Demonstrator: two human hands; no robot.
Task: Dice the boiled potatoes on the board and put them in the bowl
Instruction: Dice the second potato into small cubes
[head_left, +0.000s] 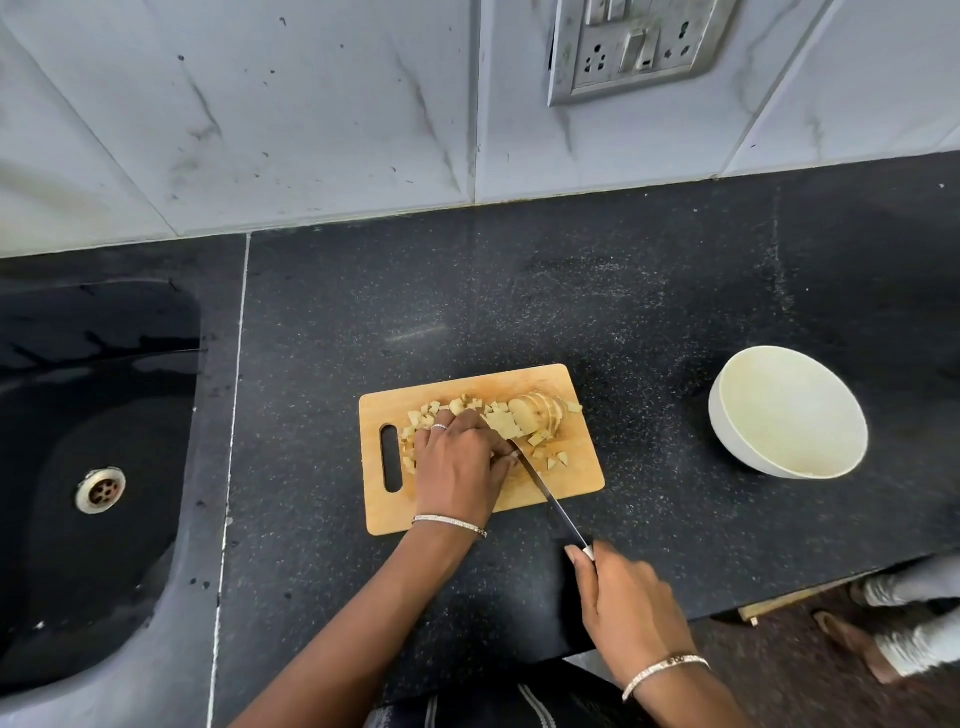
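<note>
Where the potatoes (535, 413) lie: on the board (571, 478), midway along the counter (519, 291) and toward its near edge; some diced, some only sliced, along the board's far edge.
Left hand (460, 467): fingers curled down over the pieces, steadying them just beside the blade.
Right hand (623, 597): grips the knife (550, 501) by its handle, tip on the board.
Bowl (727, 436): off the board's right edge, nothing visible inside.
Handling: probably soft, crumbly and a little sticky; gather the dice in cupped fingers without squeezing.

- Soft light is falling evenly on the counter (649, 291).
- The bowl (779, 410) is glowing bright; the sink (104, 561) is sitting dimmer.
- Distortion is bending the wall tiles (260, 104) near the edges.
</note>
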